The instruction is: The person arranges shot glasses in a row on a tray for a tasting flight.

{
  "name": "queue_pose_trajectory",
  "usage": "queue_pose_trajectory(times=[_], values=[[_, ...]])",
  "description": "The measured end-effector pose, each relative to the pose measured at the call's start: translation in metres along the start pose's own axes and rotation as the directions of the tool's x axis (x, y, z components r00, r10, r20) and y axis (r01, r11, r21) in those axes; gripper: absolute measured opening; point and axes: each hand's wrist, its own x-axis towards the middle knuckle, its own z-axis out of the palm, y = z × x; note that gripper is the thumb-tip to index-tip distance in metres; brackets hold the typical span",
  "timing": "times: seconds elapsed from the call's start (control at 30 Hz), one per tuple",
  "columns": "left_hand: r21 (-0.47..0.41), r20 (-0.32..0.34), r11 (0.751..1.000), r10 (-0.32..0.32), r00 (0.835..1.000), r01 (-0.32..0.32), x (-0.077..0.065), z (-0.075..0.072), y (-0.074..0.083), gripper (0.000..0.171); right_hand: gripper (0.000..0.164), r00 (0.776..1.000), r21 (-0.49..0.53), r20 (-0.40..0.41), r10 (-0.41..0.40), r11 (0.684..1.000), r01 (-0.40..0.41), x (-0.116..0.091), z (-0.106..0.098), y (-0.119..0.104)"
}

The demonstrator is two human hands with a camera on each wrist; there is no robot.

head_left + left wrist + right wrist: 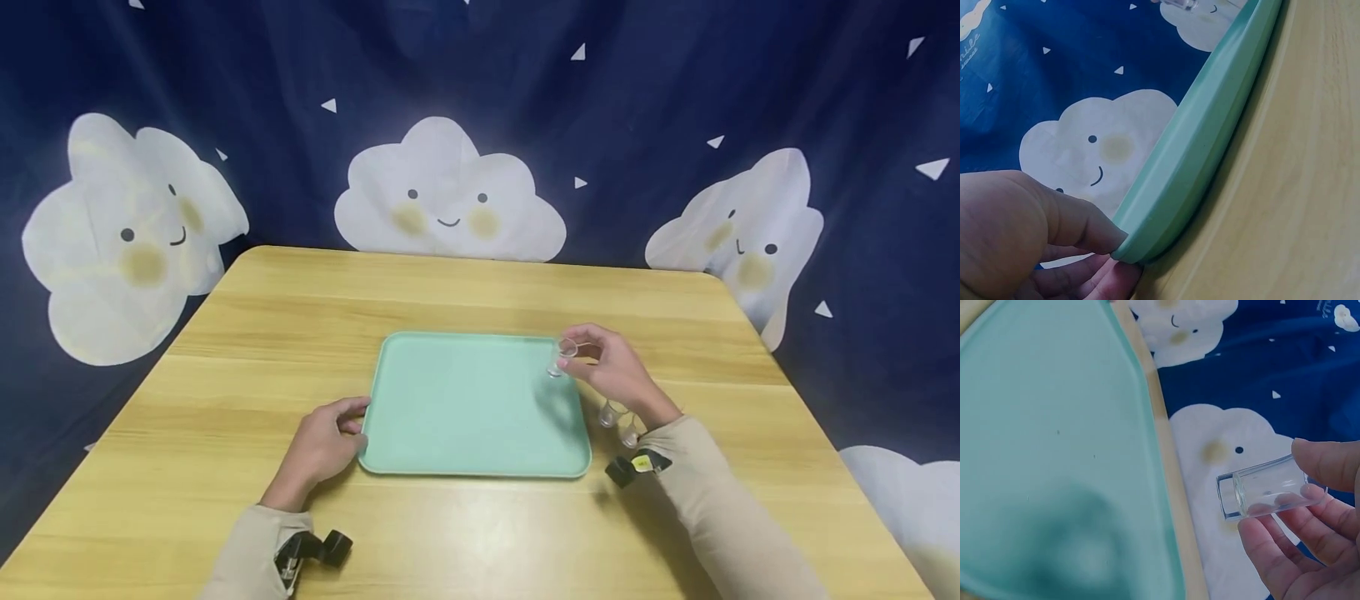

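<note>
shows pale-green rectangular tray (465, 408) resting on wood-grain table (480, 533), w/ low raised rim & soft shadow (558, 404) across its r end. holds small clear shot glass (1266, 486) aloft in r hand (611, 367), over tray's far r corner, apart from its surface. tilts glass slightly, rim up, thick base down; shows fingers thru its clear wall. grips it btwn thumb on near side & curved fingers on far side. has 2nd glass (608, 414) & 3rd glass (630, 432) close together just r of tray, nr r wrist; too small to tell contents. pinches tray's l edge, along its near half, w/ l hand (326, 442), thumb on top of rim, fingers beneath. reaches r forearm fwd & inward from lower r, raised over table; angles l forearm fwd from lower l. wears beige sleeves (750, 533) & black wrist cams (337, 548). backed by navy curtain (262, 50) printed w/ smiling white clouds (450, 183).
</note>
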Motion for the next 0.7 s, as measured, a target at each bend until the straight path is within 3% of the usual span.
queue_pose_trajectory(times=[0.33, 0.7], values=[[0.013, -0.005, 1.0, -0.006, 1.0, 0.006, 0.002, -0.002, 0.0, 0.051, 0.04, 0.998, 0.026, 0.04, -0.057, 0.998, 0.056, 0.022, 0.026, -0.006], [0.017, -0.005, 1.0, 0.006, 1.0, -0.006, 0.0, 0.0, -0.001, 0.051, 0.041, 0.994, 0.049, 0.092, -0.056, 0.997, 0.051, 0.039, 0.058, -0.009]])
